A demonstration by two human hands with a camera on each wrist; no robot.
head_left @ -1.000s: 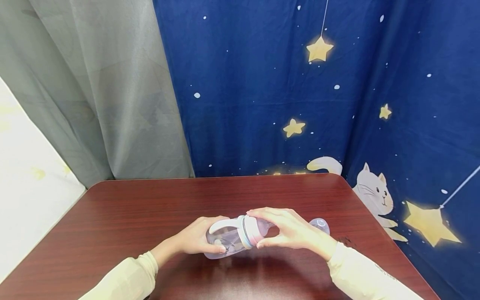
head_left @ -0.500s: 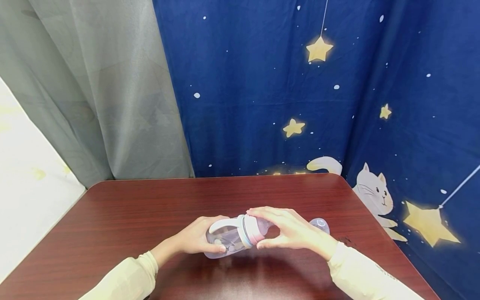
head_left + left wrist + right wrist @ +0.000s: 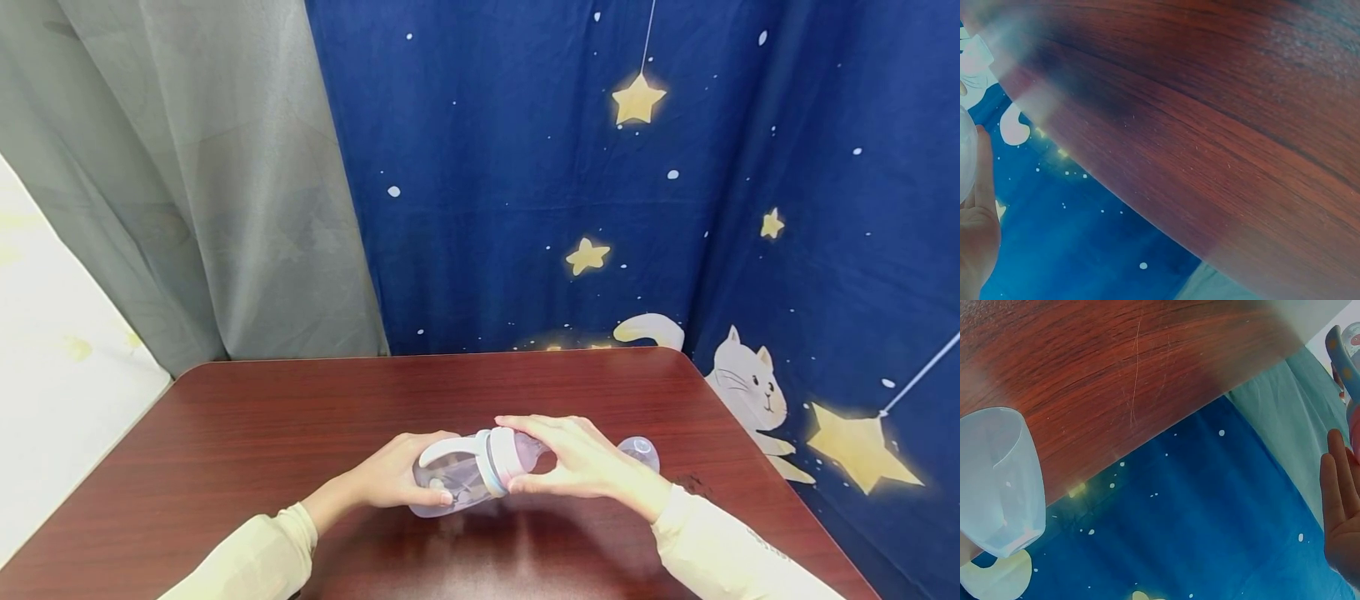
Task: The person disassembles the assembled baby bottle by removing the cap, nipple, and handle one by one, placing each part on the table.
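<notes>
A clear baby bottle [image 3: 456, 483] with white handles is held tilted on its side above the table, its nipple end toward the right. My left hand [image 3: 393, 472] grips the base end, thumb on the near side; the left wrist view catches part of that hand [image 3: 979, 240] at its left edge. My right hand [image 3: 592, 461] holds the white and pink collar [image 3: 507, 452] between thumb and fingers. The nipple is partly covered by the right hand. Behind the right wrist a clear dome-shaped bottle cap [image 3: 640, 450] is on the table.
The reddish-brown wooden table [image 3: 337, 400] has rounded far corners. Beyond its far edge hang a grey curtain [image 3: 255, 208] and a blue curtain [image 3: 510, 167] with stars and a white cat.
My right thumb and fingertips have shifted slightly around the collar, the thumb a little to the left. The left hand, bottle body and cap stay in place.
</notes>
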